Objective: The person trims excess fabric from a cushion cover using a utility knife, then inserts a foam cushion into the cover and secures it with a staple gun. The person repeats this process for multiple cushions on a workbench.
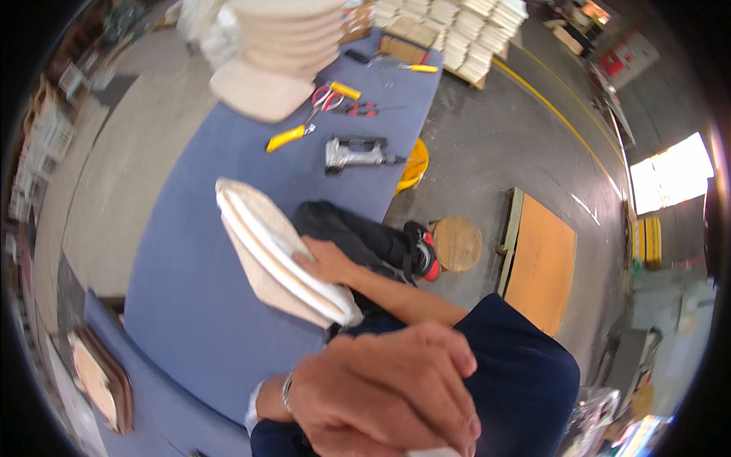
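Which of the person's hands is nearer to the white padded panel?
Right. The right hand grips the white padded panel at its lower edge; the left hand is below it, close to the camera, not touching it.

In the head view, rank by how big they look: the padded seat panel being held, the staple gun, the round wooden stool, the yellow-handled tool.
1. padded seat panel
2. staple gun and round wooden stool: look alike, unranked
3. yellow-handled tool
The panel sits nearer the camera.

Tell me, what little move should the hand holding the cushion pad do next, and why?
Probably lower the white-and-tan cushion pad flat onto the blue table. The right hand grips it only at one edge, tilted above the tabletop. The left hand is close to the camera and not helping, and the table beneath looks bare.
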A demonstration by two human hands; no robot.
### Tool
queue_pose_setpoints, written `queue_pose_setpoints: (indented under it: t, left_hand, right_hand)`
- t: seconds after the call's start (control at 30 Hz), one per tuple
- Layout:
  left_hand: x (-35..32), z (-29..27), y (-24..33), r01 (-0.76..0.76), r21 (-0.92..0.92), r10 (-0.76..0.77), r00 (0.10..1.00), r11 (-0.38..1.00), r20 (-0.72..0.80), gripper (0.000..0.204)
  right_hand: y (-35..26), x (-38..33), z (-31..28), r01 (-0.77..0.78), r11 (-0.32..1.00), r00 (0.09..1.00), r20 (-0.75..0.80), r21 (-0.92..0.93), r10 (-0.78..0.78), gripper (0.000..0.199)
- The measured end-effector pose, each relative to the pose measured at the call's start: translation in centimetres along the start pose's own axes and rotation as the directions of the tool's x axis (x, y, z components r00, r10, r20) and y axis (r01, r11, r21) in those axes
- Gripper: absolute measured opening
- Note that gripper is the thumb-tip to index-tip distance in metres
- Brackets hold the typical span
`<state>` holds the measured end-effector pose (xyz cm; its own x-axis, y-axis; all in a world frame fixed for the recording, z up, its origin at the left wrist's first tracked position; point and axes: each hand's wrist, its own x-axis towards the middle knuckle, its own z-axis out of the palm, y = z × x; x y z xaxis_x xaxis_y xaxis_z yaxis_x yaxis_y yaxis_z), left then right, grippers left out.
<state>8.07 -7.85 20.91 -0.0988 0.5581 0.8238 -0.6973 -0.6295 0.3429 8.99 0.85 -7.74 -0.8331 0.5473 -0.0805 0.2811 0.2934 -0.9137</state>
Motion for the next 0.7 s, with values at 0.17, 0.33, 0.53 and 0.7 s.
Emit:
queue_pose_setpoints:
  t: [0.17, 0.33, 0.53, 0.7]
  left_hand:
    - [-1.1, 0.5, 1.1, -0.045, 0.109, 0.053, 0.996, 0.993, -0.066, 0.032]
    - [-2.0, 1.2, 2.1, 0.085, 0.148, -0.079, 0.996, 0.985, -0.044, 0.025]
    - [-2.9, 0.7, 1.6, 0.312, 0.216, -0.376, 0.831, 0.925, 0.41, 0.016]
    - [-2.4, -1.4, -2.0, 0.361, 0.195, -0.406, 0.722, 0.912, 0.561, 0.042]
  right_hand:
    - [-1.6, 1.1, 0.2, -0.053, 0.998, 0.999, -0.008, -0.018, 0.053, 0.022]
    - [-4.6, 2.0, 3.7, 0.047, 0.962, 0.996, 0.057, 0.269, -0.065, 0.028]
    - [1.0, 1.1, 4.7, -0.14, 0.954, 0.982, 0.158, 0.266, 0.1, 0.038]
    - [6.5, -7.1, 2.1, -0.286, 0.93, 0.957, 0.117, 0.232, 0.265, 0.037]
